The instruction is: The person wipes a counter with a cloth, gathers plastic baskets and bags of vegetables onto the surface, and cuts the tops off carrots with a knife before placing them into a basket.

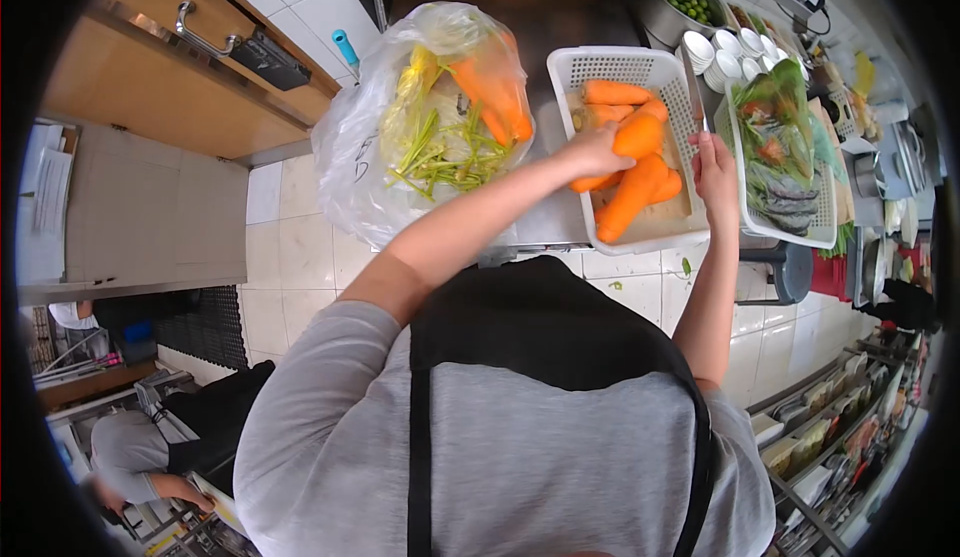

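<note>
My left hand [596, 151] is closed around the thick end of an orange carrot [640, 134] over a white perforated basket [562, 61]. Beneath and beside it, several more carrots [632, 195] lie in the basket. At the basket's right edge, my right hand [713, 167] grips a knife [693, 87], its blade pointing away from me. To the left of the basket stands a clear plastic bag [350, 147] holding green stem trimmings [430, 152] and orange carrots or carrot pieces [492, 87]. The fingers of my left hand partly hide the carrot's end.
A second white basket [828, 212] with bagged leafy vegetables [775, 122] stands on the right. Behind it are stacked white cups [722, 67] and a metal pot [672, 22] of green limes. A grey stool [790, 272] is below. Another person [140, 447] bends at lower left.
</note>
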A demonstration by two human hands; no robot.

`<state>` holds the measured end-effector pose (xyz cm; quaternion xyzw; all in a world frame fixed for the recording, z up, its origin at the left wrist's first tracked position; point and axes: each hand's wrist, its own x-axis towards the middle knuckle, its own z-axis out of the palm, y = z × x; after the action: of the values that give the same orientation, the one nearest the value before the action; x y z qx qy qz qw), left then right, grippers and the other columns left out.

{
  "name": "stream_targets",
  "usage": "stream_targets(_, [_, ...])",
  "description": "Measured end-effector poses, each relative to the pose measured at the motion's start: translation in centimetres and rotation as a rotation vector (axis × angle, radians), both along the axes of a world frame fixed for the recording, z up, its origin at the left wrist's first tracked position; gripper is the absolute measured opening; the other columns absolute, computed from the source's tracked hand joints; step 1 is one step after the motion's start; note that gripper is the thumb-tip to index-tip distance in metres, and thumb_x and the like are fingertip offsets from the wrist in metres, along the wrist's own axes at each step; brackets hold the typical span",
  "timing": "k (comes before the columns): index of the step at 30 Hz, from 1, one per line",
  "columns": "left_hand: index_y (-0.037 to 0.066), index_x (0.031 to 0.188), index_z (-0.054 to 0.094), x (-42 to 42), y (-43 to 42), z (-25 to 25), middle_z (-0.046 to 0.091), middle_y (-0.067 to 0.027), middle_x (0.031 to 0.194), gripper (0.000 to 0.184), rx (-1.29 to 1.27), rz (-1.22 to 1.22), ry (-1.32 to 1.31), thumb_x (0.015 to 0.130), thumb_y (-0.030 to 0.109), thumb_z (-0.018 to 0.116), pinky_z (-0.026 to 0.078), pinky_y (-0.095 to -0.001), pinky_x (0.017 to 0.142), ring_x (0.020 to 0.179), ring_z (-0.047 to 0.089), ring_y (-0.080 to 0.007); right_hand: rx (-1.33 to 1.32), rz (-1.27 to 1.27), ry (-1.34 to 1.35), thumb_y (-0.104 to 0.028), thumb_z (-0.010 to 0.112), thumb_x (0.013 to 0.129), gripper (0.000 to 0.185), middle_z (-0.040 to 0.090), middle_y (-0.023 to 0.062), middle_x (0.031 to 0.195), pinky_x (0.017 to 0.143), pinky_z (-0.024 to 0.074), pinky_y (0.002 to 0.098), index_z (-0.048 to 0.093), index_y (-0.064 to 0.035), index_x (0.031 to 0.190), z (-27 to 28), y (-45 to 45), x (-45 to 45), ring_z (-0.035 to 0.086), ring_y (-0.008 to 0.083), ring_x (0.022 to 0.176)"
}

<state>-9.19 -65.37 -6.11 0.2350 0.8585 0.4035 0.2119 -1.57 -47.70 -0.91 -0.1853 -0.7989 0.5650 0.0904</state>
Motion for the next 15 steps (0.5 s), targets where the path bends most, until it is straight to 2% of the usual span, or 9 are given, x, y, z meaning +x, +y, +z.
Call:
stream_targets(1, [-0.001, 0.114, 0.042, 0.0, -0.3, 0.4, 0.054, -0.0208, 0.101, 0.064, -0.003, 0.007, 0.006, 0.064, 0.031, 0.067, 0.040, -0.0335, 0.084, 0.095, 0.052, -0.0310, 0.007, 0.023, -0.005, -0.026, 0.041, 0.089, 0.026, 0.034, -0.0055, 0.051, 0.041, 0.0253, 0.0200, 0.054, -0.0045, 0.084, -0.5, -0.2, -0.1, 0.031, 0.0033, 0.045])
stream_targets(3, [0.001, 0.111, 0.049, -0.2, -1.8, 0.9, 0.054, -0.0177, 0.106, 0.047, 0.128, 0.029, 0.155, 0.073, 0.026, 0.063, 0.041, -0.0316, 0.083, 0.100, 0.052, -0.0211, 0.049, 0.062, -0.053, -0.027, 0.045, 0.087, 0.026, 0.039, -0.0021, 0.054, 0.043, 0.0286, 0.0219, 0.054, -0.0029, 0.085, -0.8, -0.5, -0.2, 0.036, 0.0060, 0.048])
stream_targets(5, [0.003, 0.101, 0.056, -2.6, -6.0, -1.8, 0.057, -0.0159, 0.099, 0.035, 0.260, 0.141, 0.175, 0.074, 0.024, 0.062, 0.045, -0.0298, 0.074, 0.089, 0.055, -0.0168, 0.188, 0.128, 0.070, -0.028, 0.049, 0.085, 0.026, 0.044, 0.0005, 0.058, 0.046, 0.0325, 0.0234, 0.054, -0.0024, 0.085, -2.3, -1.9, -1.5, 0.040, 0.0084, 0.051])
stream_targets(6, [0.001, 0.090, 0.059, -2.4, -8.9, 0.2, 0.057, -0.0142, 0.095, 0.026, 0.226, 0.344, 0.029, 0.074, 0.022, 0.061, 0.047, -0.0264, 0.066, 0.081, 0.056, -0.0129, 0.328, 0.187, 0.193, -0.029, 0.052, 0.083, 0.028, 0.048, 0.0031, 0.061, 0.049, 0.0363, 0.0249, 0.053, -0.0018, 0.086, -2.9, -2.9, -2.3, 0.044, 0.0108, 0.054])
stream_targets(8, [-0.001, 0.094, 0.055, -4.5, -13.9, -1.7, 0.057, -0.0134, 0.092, 0.030, 0.258, 0.598, 0.133, 0.074, 0.021, 0.061, 0.047, -0.0242, 0.062, 0.080, 0.056, -0.0118, 0.219, 0.286, 0.164, -0.030, 0.063, 0.075, 0.034, 0.050, 0.0026, 0.067, 0.056, 0.0411, 0.0274, 0.052, -0.0021, 0.090, -2.7, -6.8, -4.0, 0.049, 0.0124, 0.065])
stream_targets(9, [-0.001, 0.094, 0.055, -5.2, -14.1, -2.6, 0.057, -0.0134, 0.092, 0.030, 0.257, 0.600, 0.135, 0.074, 0.021, 0.061, 0.047, -0.0242, 0.062, 0.080, 0.056, -0.0118, 0.197, 0.309, 0.153, -0.031, 0.066, 0.072, 0.038, 0.051, 0.0035, 0.068, 0.059, 0.0421, 0.0279, 0.050, -0.0023, 0.090, -3.1, -9.0, -5.3, 0.051, 0.0133, 0.065])
stream_targets(11, [-0.003, 0.101, 0.048, -6.4, -14.5, -4.0, 0.057, -0.0139, 0.093, 0.042, 0.503, 0.896, -0.066, 0.071, 0.022, 0.064, 0.047, -0.0260, 0.063, 0.081, 0.056, -0.0138, 0.269, 0.351, 0.077, -0.029, 0.070, 0.067, 0.042, 0.054, 0.0066, 0.070, 0.061, 0.0437, 0.0303, 0.048, -0.0026, 0.089, -5.4, -12.9, -9.1, 0.054, 0.0178, 0.067])
stream_targets(14, [-0.004, 0.107, 0.042, -7.9, -12.9, -4.8, 0.056, -0.0142, 0.095, 0.057, 0.530, 0.810, -0.031, 0.067, 0.027, 0.067, 0.047, -0.0283, 0.067, 0.082, 0.056, -0.0173, 0.454, 0.317, 0.083, -0.024, 0.070, 0.065, 0.038, 0.055, 0.0112, 0.071, 0.061, 0.0445, 0.0345, 0.045, -0.0032, 0.085, -7.9, -17.9, -11.8, 0.056, 0.0250, 0.068])
stream_targets(15, [-0.006, 0.104, 0.042, -8.2, -12.7, -4.5, 0.056, -0.0146, 0.097, 0.064, 0.395, 0.829, 0.065, 0.061, 0.031, 0.071, 0.046, -0.0301, 0.071, 0.084, 0.056, -0.0208, 0.540, 0.264, 0.146, -0.021, 0.070, 0.065, 0.035, 0.056, 0.0135, 0.071, 0.061, 0.0446, 0.0368, 0.045, -0.0036, 0.082, -8.3, -18.6, -12.1, 0.057, 0.0286, 0.069])
